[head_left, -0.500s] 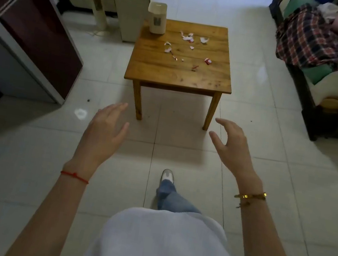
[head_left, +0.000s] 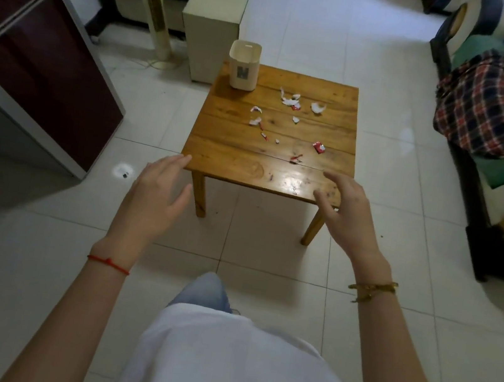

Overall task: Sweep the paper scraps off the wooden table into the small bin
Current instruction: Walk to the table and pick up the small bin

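Wooden table (head_left: pixel 331 97) holds paper scraps (head_left: pixel 291 101) beside small bin (head_left: pixel 243 65).

The table (head_left: pixel 233 151) is wood with visible grain and plank seams; its varnished top is glossy and throws back a bright patch of light near the front edge. The scraps (head_left: pixel 291 101) are thin paper, white with red print, torn and crumpled. The bin (head_left: pixel 243 65) is cream plastic, smooth and matt. The floor (head_left: pixel 266 259) is pale tile, smooth with a soft sheen. The cabinet (head_left: pixel 48 69) has dark, glossy panels in a light frame. The blanket (head_left: pixel 495 107) is checked cloth, soft and matt. The left wrist carries a red thread (head_left: pixel 108 264); the right wrist a shiny gold-coloured bracelet (head_left: pixel 372 289)
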Motion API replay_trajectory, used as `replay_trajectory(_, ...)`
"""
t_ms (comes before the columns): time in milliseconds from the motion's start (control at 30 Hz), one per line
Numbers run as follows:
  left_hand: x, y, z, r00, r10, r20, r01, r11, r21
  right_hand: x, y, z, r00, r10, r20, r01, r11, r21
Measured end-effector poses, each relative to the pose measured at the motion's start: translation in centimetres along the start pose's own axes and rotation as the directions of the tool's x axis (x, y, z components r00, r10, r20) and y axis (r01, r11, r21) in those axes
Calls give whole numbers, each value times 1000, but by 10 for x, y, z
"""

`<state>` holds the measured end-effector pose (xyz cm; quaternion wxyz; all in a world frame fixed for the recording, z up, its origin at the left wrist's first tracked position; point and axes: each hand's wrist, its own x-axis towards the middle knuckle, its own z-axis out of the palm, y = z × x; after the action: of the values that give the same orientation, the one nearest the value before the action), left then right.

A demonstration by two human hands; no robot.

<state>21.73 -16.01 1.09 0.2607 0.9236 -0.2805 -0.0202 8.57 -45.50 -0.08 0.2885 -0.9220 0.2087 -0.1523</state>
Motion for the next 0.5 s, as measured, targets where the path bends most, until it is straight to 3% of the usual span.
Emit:
replay_trajectory(267,141,-27,29,999,-12,52,13,1000,-26,125,27,47,996,57,63,-58,998,16)
replay_trajectory(500,300,-51,29,997,23,74,-20,999,-40,273,24,75,997,71,38,-72,997,9)
